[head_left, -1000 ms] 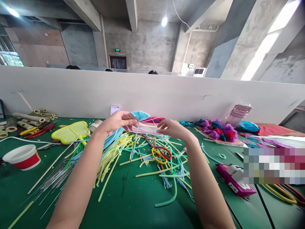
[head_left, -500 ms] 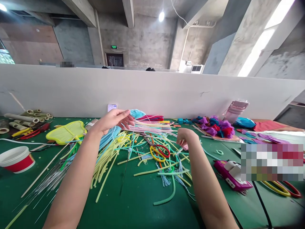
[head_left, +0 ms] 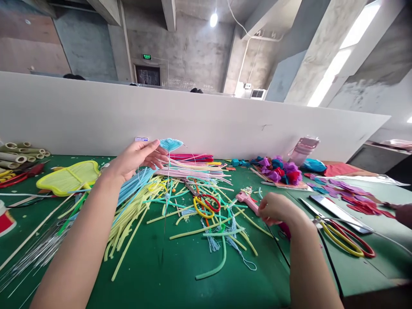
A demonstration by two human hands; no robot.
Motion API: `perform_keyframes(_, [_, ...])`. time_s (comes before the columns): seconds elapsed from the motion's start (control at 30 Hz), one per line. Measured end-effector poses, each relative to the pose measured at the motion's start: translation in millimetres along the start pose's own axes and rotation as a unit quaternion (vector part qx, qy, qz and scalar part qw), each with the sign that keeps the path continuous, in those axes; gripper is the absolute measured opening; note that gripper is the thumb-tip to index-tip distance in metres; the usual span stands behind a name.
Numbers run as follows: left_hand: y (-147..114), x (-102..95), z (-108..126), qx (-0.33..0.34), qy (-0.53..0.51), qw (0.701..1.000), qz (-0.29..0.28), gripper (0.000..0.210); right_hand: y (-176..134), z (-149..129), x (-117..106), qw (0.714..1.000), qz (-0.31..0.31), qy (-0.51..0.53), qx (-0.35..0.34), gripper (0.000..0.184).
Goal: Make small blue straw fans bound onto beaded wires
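My left hand (head_left: pixel 141 156), raised above the table, pinches a light-blue fan-shaped piece (head_left: pixel 171 144) at its edge between thumb and fingers. A thin wire (head_left: pixel 168 171) hangs down below this piece, with a pale blue knot partway along it. Low over the table on the right, my right hand (head_left: pixel 278 209) has its fingers curled around the handle end of a pink glue gun (head_left: pixel 247 201); the grip itself is partly hidden. Beneath and between the hands lie yellow pipe cleaners (head_left: pixel 135 219), yellow-and-red scissors (head_left: pixel 206 204) and light-blue tassels (head_left: pixel 210 238).
A yellow leaf-shaped frame (head_left: pixel 69 178) and thin metal wires (head_left: pixel 41 253) lie left. Purple and red flowers (head_left: pixel 280 169), larger scissors (head_left: pixel 341 236) and a phone (head_left: pixel 339 212) lie right. Another person's hand (head_left: pixel 404 214) shows at the right edge. A white partition (head_left: pixel 209 120) stands behind.
My right hand has moved right and down, and more of the pink glue gun shows. My left hand still holds the blue piece. The view has shifted right.
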State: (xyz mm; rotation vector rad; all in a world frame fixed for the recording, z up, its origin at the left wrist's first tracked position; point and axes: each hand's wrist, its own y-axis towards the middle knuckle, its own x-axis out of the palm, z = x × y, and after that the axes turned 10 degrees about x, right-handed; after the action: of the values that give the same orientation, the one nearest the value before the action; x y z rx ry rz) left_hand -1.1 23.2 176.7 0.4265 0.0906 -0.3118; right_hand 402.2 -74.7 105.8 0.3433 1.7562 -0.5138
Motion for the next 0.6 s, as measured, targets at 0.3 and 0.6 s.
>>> perform_keyframes(0.3, [4,4.7,-13,-0.041,0.008,0.999,-0.016,0.04,-9,11,36,0.997,-0.028,0.037,-0.058,0.011])
perform_keyframes(0.6, [6,2.1,-18,-0.047,-0.013,0.999,-0.008,0.033,26,32,51,0.997,0.076,-0.03,0.016,0.035])
